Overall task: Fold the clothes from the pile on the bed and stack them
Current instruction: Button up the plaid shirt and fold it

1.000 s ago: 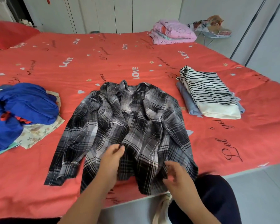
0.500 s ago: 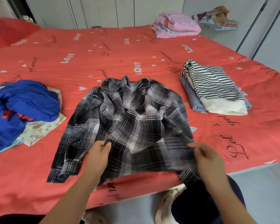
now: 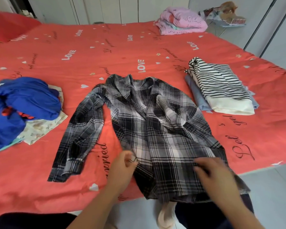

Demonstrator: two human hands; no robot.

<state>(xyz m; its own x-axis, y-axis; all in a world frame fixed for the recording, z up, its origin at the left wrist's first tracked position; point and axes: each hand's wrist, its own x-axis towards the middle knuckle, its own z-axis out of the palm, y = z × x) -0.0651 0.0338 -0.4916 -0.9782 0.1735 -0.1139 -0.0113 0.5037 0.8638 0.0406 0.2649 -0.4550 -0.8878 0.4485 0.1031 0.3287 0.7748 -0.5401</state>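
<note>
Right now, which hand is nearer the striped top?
Right. The right hand is at the hem of the plaid shirt, on the striped top's side; the left hand pinches the hem farther away.

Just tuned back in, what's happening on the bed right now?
A person has a plaid shirt laid out on the red bed, collar away from them, not yet folded. The left hand pinches the hem's near left corner. The right hand is on the hem's right side, too blurred to tell its grip. A folded striped top rests on a light blue piece to the right. The unfolded pile, blue garment on top, sits at the left.
</note>
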